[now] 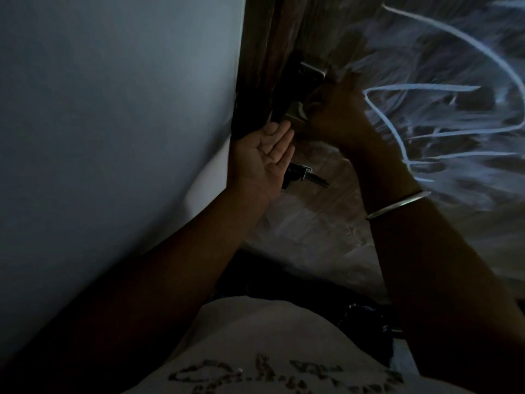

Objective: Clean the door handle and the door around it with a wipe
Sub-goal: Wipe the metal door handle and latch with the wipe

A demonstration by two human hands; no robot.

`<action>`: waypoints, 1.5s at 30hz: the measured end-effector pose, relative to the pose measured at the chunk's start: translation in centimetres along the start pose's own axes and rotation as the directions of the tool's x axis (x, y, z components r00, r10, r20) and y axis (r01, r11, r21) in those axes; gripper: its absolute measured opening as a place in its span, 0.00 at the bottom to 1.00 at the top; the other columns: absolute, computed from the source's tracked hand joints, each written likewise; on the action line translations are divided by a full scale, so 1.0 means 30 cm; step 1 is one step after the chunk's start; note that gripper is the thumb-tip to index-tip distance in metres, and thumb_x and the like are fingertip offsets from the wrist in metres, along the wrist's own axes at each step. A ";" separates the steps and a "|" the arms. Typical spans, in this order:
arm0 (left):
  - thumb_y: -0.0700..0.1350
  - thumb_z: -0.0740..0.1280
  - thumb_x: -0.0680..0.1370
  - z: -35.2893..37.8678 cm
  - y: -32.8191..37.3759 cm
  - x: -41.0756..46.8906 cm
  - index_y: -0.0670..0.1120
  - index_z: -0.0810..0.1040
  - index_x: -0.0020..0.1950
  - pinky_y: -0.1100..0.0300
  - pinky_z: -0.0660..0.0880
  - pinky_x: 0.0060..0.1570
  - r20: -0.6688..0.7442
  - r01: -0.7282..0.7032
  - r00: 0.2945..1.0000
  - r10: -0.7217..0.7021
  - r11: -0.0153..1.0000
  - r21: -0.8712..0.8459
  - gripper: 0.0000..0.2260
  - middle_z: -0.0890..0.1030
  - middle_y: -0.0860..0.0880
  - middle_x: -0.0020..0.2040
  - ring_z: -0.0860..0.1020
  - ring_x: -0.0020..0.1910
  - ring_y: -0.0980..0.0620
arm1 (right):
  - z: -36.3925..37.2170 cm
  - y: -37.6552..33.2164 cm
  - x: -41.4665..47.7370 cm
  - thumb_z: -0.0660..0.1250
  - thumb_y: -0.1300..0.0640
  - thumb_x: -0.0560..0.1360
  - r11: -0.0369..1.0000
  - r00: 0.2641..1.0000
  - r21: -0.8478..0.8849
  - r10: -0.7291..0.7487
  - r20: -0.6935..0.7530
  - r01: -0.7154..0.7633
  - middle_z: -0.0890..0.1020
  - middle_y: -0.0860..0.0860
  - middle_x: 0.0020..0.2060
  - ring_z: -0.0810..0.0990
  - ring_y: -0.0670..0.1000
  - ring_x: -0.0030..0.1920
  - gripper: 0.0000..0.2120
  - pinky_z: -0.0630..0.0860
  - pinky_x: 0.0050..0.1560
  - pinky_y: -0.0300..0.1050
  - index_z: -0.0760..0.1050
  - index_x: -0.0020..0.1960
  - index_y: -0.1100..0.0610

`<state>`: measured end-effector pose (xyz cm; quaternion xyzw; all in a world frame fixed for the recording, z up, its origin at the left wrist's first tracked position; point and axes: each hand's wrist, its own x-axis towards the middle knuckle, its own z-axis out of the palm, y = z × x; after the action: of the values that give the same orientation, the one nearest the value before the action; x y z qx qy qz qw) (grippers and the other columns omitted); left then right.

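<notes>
The right hand [335, 109] is closed around the far end of the door handle [295, 115]; a wipe is not clearly visible there. The left hand [262, 156], open and empty, steadies the door [272, 52] edge. The handle-wiping step seems in hand; next comes the surrounding door.

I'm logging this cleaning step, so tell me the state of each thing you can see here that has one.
Door: edge showing beside the wall, appears ajar.
Door handle: gripped by the right hand.
Key: sticking out of the lock below the handle.
Right hand: closed around the handle; wipe not clearly visible.
Left hand: open, palm showing, at the door edge.
Bangle: on the right wrist.
</notes>
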<state>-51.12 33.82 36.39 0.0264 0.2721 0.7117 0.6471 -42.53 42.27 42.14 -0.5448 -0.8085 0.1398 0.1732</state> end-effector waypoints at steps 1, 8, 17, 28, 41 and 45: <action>0.37 0.55 0.77 -0.001 0.000 0.000 0.41 0.75 0.50 0.55 0.71 0.56 -0.002 -0.002 1.000 0.002 1.000 0.001 0.10 0.75 0.40 0.64 0.73 0.63 0.45 | 0.006 0.002 0.000 0.60 0.61 0.78 0.999 1.000 -0.027 -0.017 -0.008 0.016 0.76 0.62 0.59 0.73 0.60 0.60 0.13 0.66 0.53 0.42 0.74 0.60 0.63; 0.38 0.54 0.77 -0.011 0.012 -0.005 0.41 0.74 0.52 0.53 0.70 0.59 0.034 -0.013 0.999 0.012 1.000 0.026 0.11 0.74 0.39 0.64 0.73 0.63 0.45 | 0.006 -0.003 -0.030 0.57 0.58 0.80 0.996 0.995 -0.010 -0.089 0.053 0.090 0.77 0.64 0.57 0.75 0.61 0.56 0.15 0.67 0.54 0.45 0.74 0.58 0.68; 0.38 0.54 0.78 -0.010 -0.013 0.013 0.39 0.73 0.56 0.56 0.73 0.54 0.077 -0.036 0.997 0.030 0.997 0.069 0.12 0.75 0.40 0.63 0.73 0.63 0.45 | -0.032 -0.013 -0.023 0.63 0.63 0.77 0.987 0.993 0.162 0.004 0.120 -0.024 0.78 0.54 0.39 0.76 0.52 0.42 0.10 0.69 0.32 0.26 0.74 0.55 0.69; 0.36 0.56 0.77 -0.016 0.021 0.035 0.44 0.74 0.56 0.57 0.71 0.58 0.130 -0.230 0.973 0.192 0.869 0.438 0.11 0.76 0.49 0.54 0.74 0.58 0.50 | -0.061 0.081 -0.027 0.62 0.63 0.77 0.995 0.990 -0.043 -0.085 0.110 0.090 0.77 0.59 0.44 0.75 0.50 0.40 0.12 0.67 0.37 0.33 0.73 0.57 0.69; 0.32 0.62 0.74 -0.035 0.026 0.053 0.48 0.57 0.73 0.54 0.66 0.66 0.329 -0.344 0.936 0.125 0.528 0.777 0.29 0.61 0.48 0.73 0.63 0.70 0.48 | -0.053 0.122 -0.056 0.62 0.63 0.77 0.989 0.990 -0.027 -0.143 -0.010 0.142 0.76 0.62 0.50 0.74 0.54 0.47 0.08 0.65 0.43 0.37 0.72 0.55 0.66; 0.35 0.63 0.74 -0.027 0.025 0.042 0.50 0.50 0.74 0.47 0.65 0.68 0.382 -0.362 0.924 0.033 0.405 0.840 0.34 0.54 0.46 0.76 0.61 0.71 0.46 | -0.009 0.037 0.001 0.62 0.57 0.78 0.960 0.972 -0.154 -0.223 0.074 0.232 0.76 0.62 0.58 0.76 0.59 0.56 0.18 0.70 0.51 0.45 0.68 0.64 0.66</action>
<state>-52.32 34.70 35.64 0.5085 0.4997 0.5150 0.4759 -41.50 42.73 41.93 -0.4564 -0.8789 0.0683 0.1206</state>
